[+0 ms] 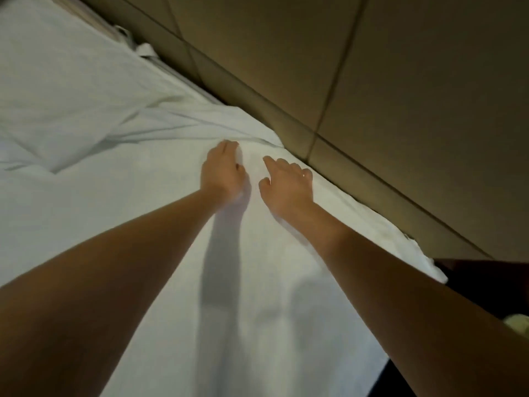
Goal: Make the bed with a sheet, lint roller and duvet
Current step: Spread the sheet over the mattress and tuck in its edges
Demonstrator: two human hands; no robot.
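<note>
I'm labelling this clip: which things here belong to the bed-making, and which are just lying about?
Job: white sheet; left hand and right hand, both on it.
Lying about: pale yellow-green object at the lower right edge; brown panelled wall beside the bed.

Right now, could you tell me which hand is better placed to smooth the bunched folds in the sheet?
Probably the left hand: it lies right at the folds in the sheet. The right hand rests farther off, nearer the sheet's outer edge.
</note>
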